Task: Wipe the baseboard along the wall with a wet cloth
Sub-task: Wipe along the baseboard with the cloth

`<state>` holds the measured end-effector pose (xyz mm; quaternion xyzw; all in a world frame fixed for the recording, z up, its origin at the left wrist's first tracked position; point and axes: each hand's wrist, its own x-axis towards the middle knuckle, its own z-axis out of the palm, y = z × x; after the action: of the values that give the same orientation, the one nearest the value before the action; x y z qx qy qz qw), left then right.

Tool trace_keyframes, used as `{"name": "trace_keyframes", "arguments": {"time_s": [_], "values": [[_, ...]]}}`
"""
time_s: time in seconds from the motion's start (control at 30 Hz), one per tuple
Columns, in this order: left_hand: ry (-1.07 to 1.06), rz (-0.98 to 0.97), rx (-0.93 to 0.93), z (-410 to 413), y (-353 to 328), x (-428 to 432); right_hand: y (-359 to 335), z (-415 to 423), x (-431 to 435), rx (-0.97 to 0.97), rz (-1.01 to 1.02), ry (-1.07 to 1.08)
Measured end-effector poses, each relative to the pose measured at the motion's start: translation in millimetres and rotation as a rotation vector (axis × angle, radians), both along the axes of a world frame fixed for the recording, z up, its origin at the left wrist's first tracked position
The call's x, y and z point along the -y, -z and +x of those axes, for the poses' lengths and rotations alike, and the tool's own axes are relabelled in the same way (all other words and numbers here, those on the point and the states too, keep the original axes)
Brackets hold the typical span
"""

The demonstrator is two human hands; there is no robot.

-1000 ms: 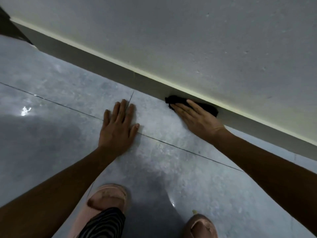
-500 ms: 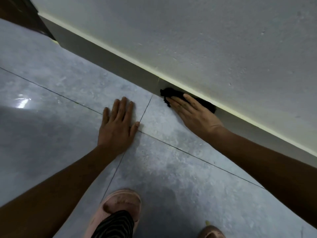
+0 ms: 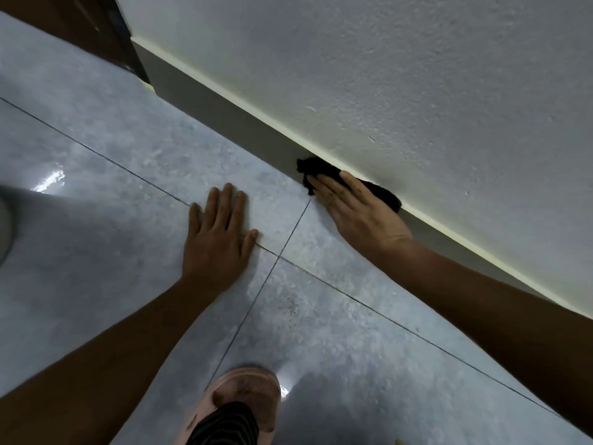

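Straight fingers (image 3: 330, 191) of the right hand (image 3: 361, 216), laid close together, are pressed flat onto a crumpled black cloth (image 3: 316, 168); nothing is pinched. The cloth is held against the grey baseboard strip (image 3: 224, 110) at the foot of the white rough-plastered wall (image 3: 385, 75), where the strip meets the glossy grey floor tiles (image 3: 128, 142). The left hand (image 3: 218, 245) is laid palm-down on the tiles with its fingers slightly spread, its thumb resting on a grout line. A pink slipper (image 3: 247, 390) and a black striped trouser leg (image 3: 224, 425) are seen at the lower edge. Compared with one second earlier, the cloth is found further left along the baseboard, its leading end now at the crosswise grout line, and a dark brown door frame (image 3: 96, 36) is shown more fully at upper left.
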<state>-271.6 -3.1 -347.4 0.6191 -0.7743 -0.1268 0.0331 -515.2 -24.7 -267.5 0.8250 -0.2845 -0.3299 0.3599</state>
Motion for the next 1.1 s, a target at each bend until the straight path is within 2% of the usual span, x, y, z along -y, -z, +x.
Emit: {"name": "trace_keyframes", "arguments": {"time_s": [0.13, 0.3, 0.47, 0.67, 0.77, 0.9, 1.1], "values": [[0.007, -0.023, 0.008, 3, 1, 1, 11, 21, 9, -0.053, -0.005, 0.026], [0.016, -0.03, -0.005, 3, 0, -2, 1, 7, 1, -0.113, 0.033, 0.03], [0.006, -0.064, -0.024, 6, -5, 3, -15, 13, 12, -0.048, 0.0, 0.017], [-0.099, -0.059, 0.03, 36, -4, 27, 0, 74, 50, -0.066, 0.021, -0.013], [-0.133, -0.077, 0.079, 56, -4, 39, 5, 71, 50, -0.12, 0.007, -0.033], [-0.203, -0.066, 0.048, 69, 0, 41, -3, 52, 37, -0.214, 0.039, -0.029], [-0.231, -0.092, -0.029, 77, -2, 45, -20, 80, 55, -0.086, -0.034, -0.047]]}}
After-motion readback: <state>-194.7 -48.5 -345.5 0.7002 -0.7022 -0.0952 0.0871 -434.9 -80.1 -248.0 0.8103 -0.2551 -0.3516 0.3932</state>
